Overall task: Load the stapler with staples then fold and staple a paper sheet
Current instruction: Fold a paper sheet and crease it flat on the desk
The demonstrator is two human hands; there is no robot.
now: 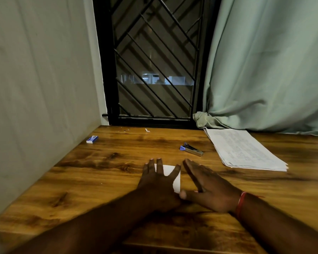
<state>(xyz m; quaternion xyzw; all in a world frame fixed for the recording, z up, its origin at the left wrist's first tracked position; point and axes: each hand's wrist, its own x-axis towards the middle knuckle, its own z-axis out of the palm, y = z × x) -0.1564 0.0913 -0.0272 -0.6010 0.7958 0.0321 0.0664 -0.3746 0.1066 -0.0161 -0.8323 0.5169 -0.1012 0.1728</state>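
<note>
Left grip (157, 182) — fingers spread — presses the folded paper (168, 169) flat toward the surface's (99, 171) near edge. Right grip (209, 189), fingers straight, lies beside it.

Wooden table (99, 180); green curtain (264, 61) at right; black window grille (154, 52) behind; grey wall (35, 88) left.

Folded paper (170, 171) mostly hidden under left hand (157, 182), stack's print (244, 149) unreadable

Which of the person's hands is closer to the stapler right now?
Right. The right hand lies just short of the stapler; the left hand presses the folded paper, further to the left.
</note>
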